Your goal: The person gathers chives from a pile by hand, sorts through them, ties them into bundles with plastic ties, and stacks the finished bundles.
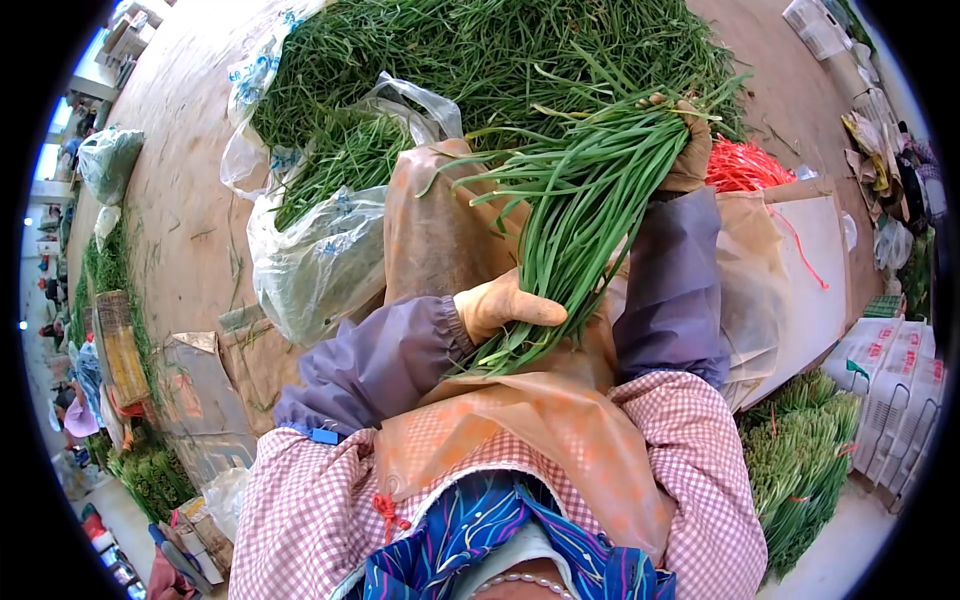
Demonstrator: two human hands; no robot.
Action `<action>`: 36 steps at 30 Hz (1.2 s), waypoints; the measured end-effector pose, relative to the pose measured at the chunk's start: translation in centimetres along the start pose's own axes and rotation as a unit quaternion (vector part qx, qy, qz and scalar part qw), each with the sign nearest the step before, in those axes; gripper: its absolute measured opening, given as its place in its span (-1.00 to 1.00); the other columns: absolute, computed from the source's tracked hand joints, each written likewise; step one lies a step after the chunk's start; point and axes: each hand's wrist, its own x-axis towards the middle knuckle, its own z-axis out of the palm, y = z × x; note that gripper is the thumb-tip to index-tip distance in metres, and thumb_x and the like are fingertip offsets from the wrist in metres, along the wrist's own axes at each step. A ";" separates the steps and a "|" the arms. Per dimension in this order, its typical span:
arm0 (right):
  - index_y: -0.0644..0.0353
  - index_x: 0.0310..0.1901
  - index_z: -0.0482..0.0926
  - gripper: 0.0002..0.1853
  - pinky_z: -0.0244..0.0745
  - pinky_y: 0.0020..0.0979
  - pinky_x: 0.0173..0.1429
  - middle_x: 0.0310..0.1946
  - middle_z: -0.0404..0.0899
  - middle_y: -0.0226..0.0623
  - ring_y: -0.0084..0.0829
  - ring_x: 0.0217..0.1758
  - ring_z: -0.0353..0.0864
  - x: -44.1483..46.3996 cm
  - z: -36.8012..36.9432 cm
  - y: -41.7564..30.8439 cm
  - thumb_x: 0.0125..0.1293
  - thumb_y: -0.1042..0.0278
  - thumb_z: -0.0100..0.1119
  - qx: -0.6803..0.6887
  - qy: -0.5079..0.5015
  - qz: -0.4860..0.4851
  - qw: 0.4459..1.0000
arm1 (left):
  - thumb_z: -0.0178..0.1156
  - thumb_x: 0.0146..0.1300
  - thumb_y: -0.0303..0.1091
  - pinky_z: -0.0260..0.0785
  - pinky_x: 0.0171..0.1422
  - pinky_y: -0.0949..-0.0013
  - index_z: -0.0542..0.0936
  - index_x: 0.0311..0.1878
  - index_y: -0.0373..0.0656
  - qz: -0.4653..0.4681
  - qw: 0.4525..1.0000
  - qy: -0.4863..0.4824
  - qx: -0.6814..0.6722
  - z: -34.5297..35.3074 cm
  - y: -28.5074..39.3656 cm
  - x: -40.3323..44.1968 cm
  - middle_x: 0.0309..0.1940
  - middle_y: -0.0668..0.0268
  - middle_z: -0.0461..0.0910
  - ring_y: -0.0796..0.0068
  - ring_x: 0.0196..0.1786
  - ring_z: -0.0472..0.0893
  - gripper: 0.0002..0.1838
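Observation:
A bunch of garlic chives with long flat green leaves stretches diagonally over my lap, between my two hands. At its lower end, my left hand in a pale glove is closed round the leaves, thumb on top and fingers hidden behind. My right hand, in a brown glove, grips the upper end, its fingertips curled over the stems. A large heap of loose chives lies just beyond the bunch. Under it all, a translucent plastic apron covers my lap.
A clear plastic bag with chives stands left of my knee. Red plastic ties lie by my right forearm. Tied bundles stand at lower right, near white crates. Another filled bag sits far left.

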 end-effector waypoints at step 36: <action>0.32 -0.14 0.54 -0.69 0.54 -0.11 0.08 -0.22 0.62 -0.14 -0.20 -0.14 0.61 -2.4 -3.2 0.5 0.23 0.24 0.07 -0.052 0.035 -0.051 0.997 | 0.42 -0.09 -0.37 0.40 0.09 0.39 0.40 0.23 -0.20 -0.090 0.994 0.045 0.041 0.3 1.4 -0.3 0.01 0.26 0.50 0.43 0.09 0.50 -0.27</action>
